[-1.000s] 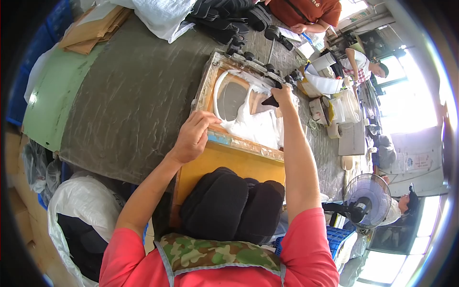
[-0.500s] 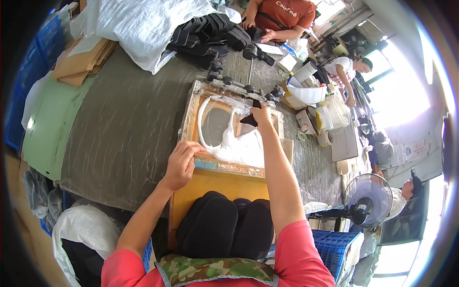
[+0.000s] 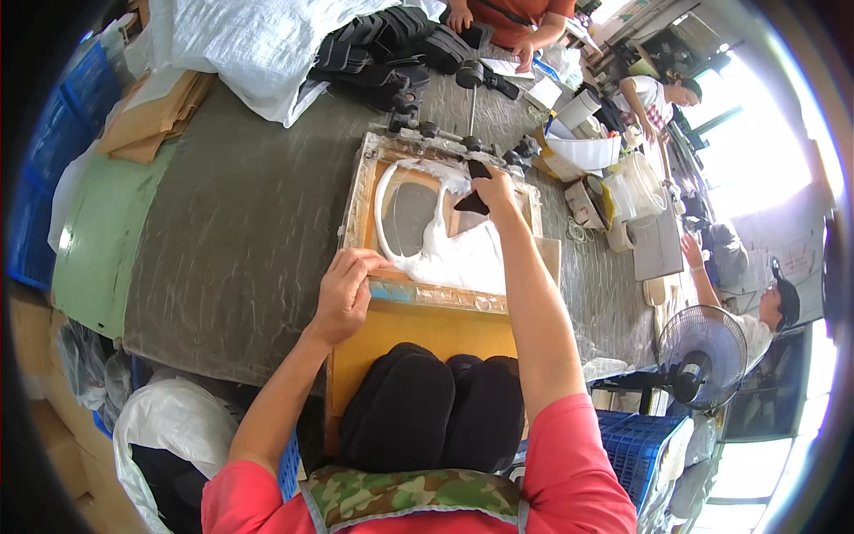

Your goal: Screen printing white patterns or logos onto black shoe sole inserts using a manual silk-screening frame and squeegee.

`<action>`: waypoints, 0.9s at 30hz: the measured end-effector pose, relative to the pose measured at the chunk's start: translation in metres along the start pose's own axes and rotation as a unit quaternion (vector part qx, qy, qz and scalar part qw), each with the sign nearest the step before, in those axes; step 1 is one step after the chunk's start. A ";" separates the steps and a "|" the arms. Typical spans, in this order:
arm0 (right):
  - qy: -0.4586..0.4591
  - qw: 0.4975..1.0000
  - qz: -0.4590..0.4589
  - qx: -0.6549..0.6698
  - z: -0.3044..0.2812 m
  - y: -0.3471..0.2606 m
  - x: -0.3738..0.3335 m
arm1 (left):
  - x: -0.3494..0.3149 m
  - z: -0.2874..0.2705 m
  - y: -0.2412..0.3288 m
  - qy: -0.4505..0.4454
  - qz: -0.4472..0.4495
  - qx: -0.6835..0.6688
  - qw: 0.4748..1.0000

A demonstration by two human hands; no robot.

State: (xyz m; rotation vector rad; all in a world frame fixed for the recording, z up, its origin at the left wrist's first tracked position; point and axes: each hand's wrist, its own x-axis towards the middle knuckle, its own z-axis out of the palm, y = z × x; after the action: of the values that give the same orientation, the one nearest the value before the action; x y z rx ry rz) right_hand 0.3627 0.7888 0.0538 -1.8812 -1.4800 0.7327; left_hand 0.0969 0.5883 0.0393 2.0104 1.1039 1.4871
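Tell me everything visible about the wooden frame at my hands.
The wooden frame is rectangular, its rim worn and blotched, with a blue patch on the near side. It lies roughly flat at the table; dark knobs line its far side. White paste lies inside. The left hand touches its near-left corner; the right hand reaches over it with a black tool.

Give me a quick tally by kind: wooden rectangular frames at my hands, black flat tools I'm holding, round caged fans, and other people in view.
Wooden rectangular frame: 1
Black flat tool, in the right hand: 1
Round caged fan: 1
Other people: 3
Total: 6
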 end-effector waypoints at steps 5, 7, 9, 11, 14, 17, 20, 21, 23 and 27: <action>-0.066 0.997 -0.018 0.020 -0.028 0.008 0.009 | 0.005 0.010 0.002 -0.005 0.008 -0.010 1.000; -0.106 0.994 -0.008 0.021 -0.041 0.003 0.005 | 0.005 0.009 0.001 -0.005 0.011 -0.007 1.000; -0.140 0.990 0.030 0.007 -0.047 -0.003 -0.004 | 0.003 0.007 0.000 -0.003 0.017 0.002 1.000; -0.136 0.990 0.030 -0.006 -0.056 -0.003 -0.010 | 0.003 0.007 0.000 -0.002 0.018 0.005 1.000; -0.136 0.990 0.038 -0.009 -0.080 0.005 -0.015 | 0.005 0.008 0.003 -0.001 0.020 0.005 1.000; -0.102 0.995 0.007 0.022 -0.094 0.001 -0.025 | 0.004 0.006 0.003 -0.003 0.013 0.007 1.000; -0.017 0.998 -0.004 0.065 -0.102 -0.002 -0.023 | 0.003 0.006 0.002 -0.006 0.009 0.006 1.000; -0.030 0.996 -0.010 0.079 -0.104 0.000 -0.017 | 0.003 0.007 0.002 -0.007 0.008 0.006 1.000; -0.031 0.995 0.008 0.092 -0.099 -0.003 -0.010 | 0.003 0.008 0.002 -0.010 0.010 0.004 1.000; -0.075 0.989 0.069 0.111 -0.083 -0.004 -0.012 | 0.005 0.009 0.004 -0.009 0.013 -0.003 1.000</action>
State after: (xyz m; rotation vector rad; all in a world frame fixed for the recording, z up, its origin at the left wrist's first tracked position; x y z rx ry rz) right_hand 0.4194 0.7661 0.1109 -1.8019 -1.3039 1.0796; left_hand 0.1071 0.5912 0.0416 2.0373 1.0686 1.4792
